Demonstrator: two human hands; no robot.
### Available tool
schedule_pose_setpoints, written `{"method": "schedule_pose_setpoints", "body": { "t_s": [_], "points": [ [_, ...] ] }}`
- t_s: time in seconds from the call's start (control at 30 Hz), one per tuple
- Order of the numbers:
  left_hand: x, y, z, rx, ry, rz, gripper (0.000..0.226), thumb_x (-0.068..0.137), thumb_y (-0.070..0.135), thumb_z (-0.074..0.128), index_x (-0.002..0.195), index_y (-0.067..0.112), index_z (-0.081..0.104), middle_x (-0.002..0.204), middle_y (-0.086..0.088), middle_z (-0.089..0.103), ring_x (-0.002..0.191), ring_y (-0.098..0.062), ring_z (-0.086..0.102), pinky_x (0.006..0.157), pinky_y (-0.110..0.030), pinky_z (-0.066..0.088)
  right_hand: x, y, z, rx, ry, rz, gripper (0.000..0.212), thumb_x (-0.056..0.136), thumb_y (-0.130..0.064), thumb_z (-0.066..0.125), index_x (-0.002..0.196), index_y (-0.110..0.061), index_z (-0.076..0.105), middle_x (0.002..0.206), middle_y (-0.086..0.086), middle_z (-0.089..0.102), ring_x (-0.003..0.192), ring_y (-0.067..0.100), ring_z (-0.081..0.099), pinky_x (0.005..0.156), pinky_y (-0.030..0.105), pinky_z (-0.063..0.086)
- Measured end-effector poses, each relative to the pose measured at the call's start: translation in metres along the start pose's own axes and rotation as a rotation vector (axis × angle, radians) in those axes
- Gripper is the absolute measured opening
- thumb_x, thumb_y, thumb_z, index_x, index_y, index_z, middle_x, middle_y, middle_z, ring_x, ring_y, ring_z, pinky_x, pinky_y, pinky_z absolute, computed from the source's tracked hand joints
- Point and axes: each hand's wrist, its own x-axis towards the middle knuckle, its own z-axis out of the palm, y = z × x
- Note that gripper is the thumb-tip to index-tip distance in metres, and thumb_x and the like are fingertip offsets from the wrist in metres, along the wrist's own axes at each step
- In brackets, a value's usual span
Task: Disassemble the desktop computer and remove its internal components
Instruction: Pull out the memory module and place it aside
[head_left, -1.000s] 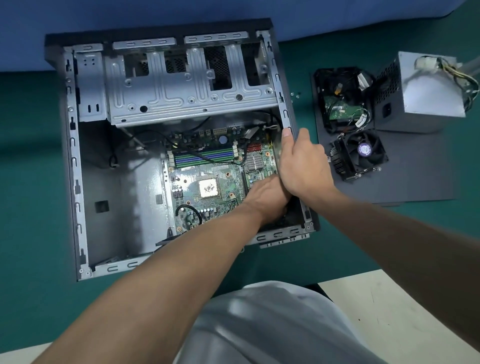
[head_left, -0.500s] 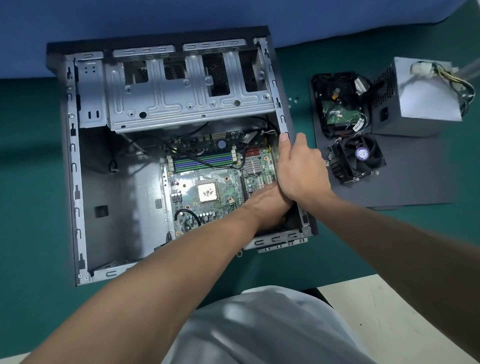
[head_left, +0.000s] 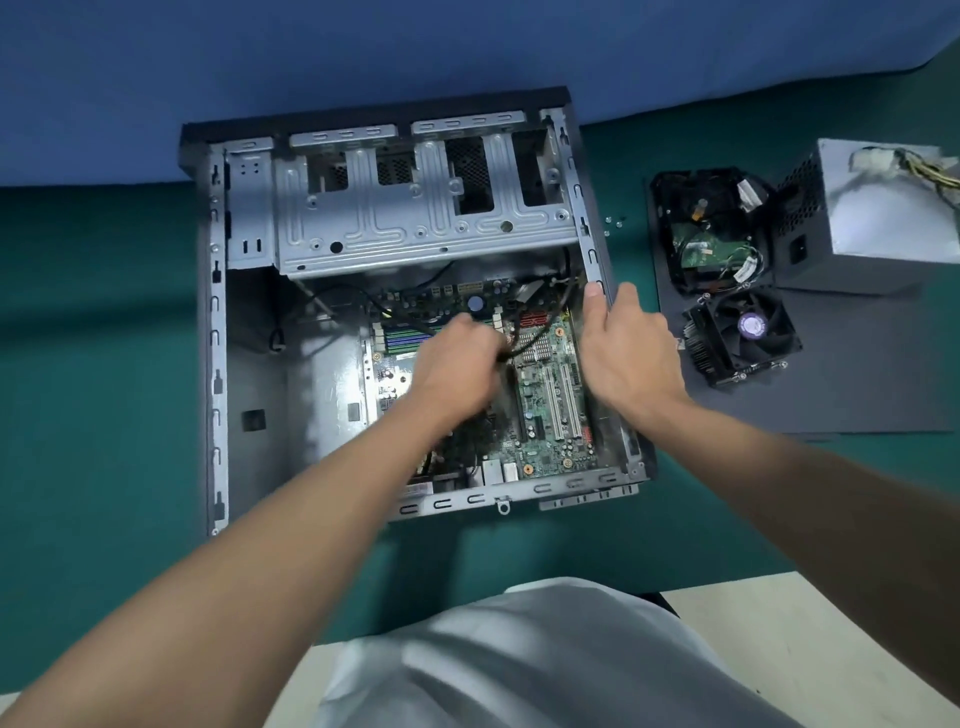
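Desktop computer (head_left: 217, 364): lies on its side in the middle of the green bench (head_left: 93, 374), open face up, far end against a blue backdrop (head_left: 311, 52).
Left hand (head_left: 457, 358): inside the case above the motherboard, fingers curled round a black cable (head_left: 525, 338) that runs out of the fist toward the far right corner; the hand is blurred.
Right hand (head_left: 631, 353): grips the case's right wall, thumb on the metal rim, fingers down the outer side.
Motherboard (head_left: 553, 415): green, flat on the case floor in the near right part, with white slots showing between the two hands.
Drive cage (head_left: 415, 223): bare grey metal, spanning the far end of the case.
Side panel (head_left: 857, 395): dark, flat on the bench just right of the case.
Cooler fan (head_left: 748, 338): on the panel, nearest the right hand.
Hard drive (head_left: 698, 249): on the panel behind the fan, in a black frame with loose wires.
Power supply (head_left: 878, 223): grey box at the panel's far right, touching the hard drive's frame.
Screws (head_left: 613, 223): a few small ones on the bench between case and panel.
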Motion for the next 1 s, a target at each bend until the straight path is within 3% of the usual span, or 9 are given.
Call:
{"method": "schedule_pose_setpoints", "body": {
  "t_s": [0.1, 0.17, 0.3, 0.37, 0.43, 0.53, 0.7, 0.8, 1.0],
  "points": [
    [-0.004, -0.032, -0.011, 0.006, 0.069, -0.167, 0.026, 0.091, 0.006, 0.060, 0.108, 0.021, 0.072, 0.103, -0.006, 0.066, 0.099, -0.023, 0.055, 0.071, -0.032, 0.043, -0.001, 0.001, -0.001, 0.005, -0.002, -0.004, 0.052, 0.099, -0.052, 0.015, 0.108, -0.010, 0.044, 0.087, 0.010, 0.047, 0.083, 0.030, 0.041, 0.073, 0.043, 0.032],
    [-0.007, -0.045, -0.015, 0.013, 0.095, -0.236, 0.025, 0.091, 0.010, 0.061, 0.107, 0.025, 0.073, 0.103, -0.008, 0.069, 0.101, -0.028, 0.059, 0.072, -0.035, 0.046, -0.001, 0.001, -0.001, 0.012, 0.002, -0.009, 0.052, 0.099, -0.052, 0.015, 0.108, -0.010, 0.044, 0.091, 0.014, 0.054, 0.084, 0.033, 0.045, 0.073, 0.043, 0.033],
    [-0.011, -0.047, -0.010, 0.014, 0.053, -0.265, 0.027, 0.089, 0.009, 0.061, 0.108, 0.024, 0.072, 0.104, -0.009, 0.069, 0.097, -0.029, 0.061, 0.069, -0.033, 0.046, 0.000, 0.000, -0.001, 0.001, 0.004, -0.006, 0.053, 0.099, -0.052, 0.016, 0.108, -0.009, 0.045, 0.098, 0.020, 0.059, 0.084, 0.035, 0.049, 0.072, 0.044, 0.035],
    [-0.012, -0.041, -0.005, -0.031, -0.025, -0.243, 0.032, 0.088, 0.005, 0.061, 0.113, 0.023, 0.070, 0.109, -0.005, 0.068, 0.094, -0.023, 0.059, 0.064, -0.023, 0.045, -0.001, 0.000, -0.001, -0.004, 0.008, -0.011, 0.053, 0.099, -0.052, 0.015, 0.108, -0.009, 0.045, 0.099, 0.020, 0.060, 0.089, 0.038, 0.053, 0.073, 0.044, 0.037],
    [-0.011, -0.034, 0.000, -0.058, -0.131, -0.157, 0.034, 0.088, 0.007, 0.062, 0.116, 0.026, 0.068, 0.115, -0.002, 0.065, 0.099, -0.021, 0.056, 0.077, -0.026, 0.051, -0.001, 0.000, -0.001, -0.001, 0.007, -0.015, 0.054, 0.099, -0.053, 0.015, 0.111, -0.009, 0.045, 0.098, 0.019, 0.061, 0.092, 0.039, 0.055, 0.076, 0.046, 0.041],
    [-0.006, -0.023, 0.003, -0.062, -0.215, -0.048, 0.027, 0.088, 0.017, 0.066, 0.111, 0.031, 0.070, 0.114, -0.001, 0.066, 0.108, -0.022, 0.053, 0.096, -0.041, 0.046, -0.001, -0.002, -0.003, -0.006, -0.022, -0.007, 0.056, 0.099, -0.054, 0.014, 0.114, -0.009, 0.043, 0.098, 0.017, 0.062, 0.090, 0.039, 0.058, 0.081, 0.050, 0.047],
    [0.009, -0.008, 0.006, -0.190, -0.075, -0.063, 0.035, 0.090, 0.008, 0.060, 0.123, 0.019, 0.064, 0.112, -0.008, 0.066, 0.105, -0.025, 0.057, 0.095, -0.041, 0.050, 0.009, -0.003, -0.012, 0.057, -0.161, 0.061, 0.070, 0.095, -0.063, 0.007, 0.125, -0.011, 0.042, 0.109, 0.010, 0.057, 0.104, 0.035, 0.054, 0.088, 0.045, 0.041],
    [0.025, -0.001, 0.007, -0.202, 0.009, -0.055, 0.034, 0.092, 0.012, 0.063, 0.125, 0.014, 0.062, 0.107, -0.007, 0.065, 0.103, -0.025, 0.057, 0.096, -0.039, 0.047, 0.036, -0.016, -0.017, 0.152, -0.101, 0.145, 0.077, 0.092, -0.067, 0.004, 0.130, -0.014, 0.047, 0.126, 0.014, 0.055, 0.115, 0.033, 0.049, 0.091, 0.046, 0.035],
    [0.059, 0.012, 0.008, -0.228, 0.081, -0.081, 0.019, 0.094, 0.020, 0.061, 0.106, 0.006, 0.063, 0.088, -0.008, 0.065, 0.084, -0.028, 0.062, 0.084, -0.041, 0.053, 0.052, -0.030, -0.003, 0.071, -0.002, 0.125, 0.072, 0.095, -0.062, 0.006, 0.109, -0.013, 0.057, 0.113, 0.019, 0.060, 0.106, 0.037, 0.050, 0.088, 0.049, 0.037]
  ]
}}
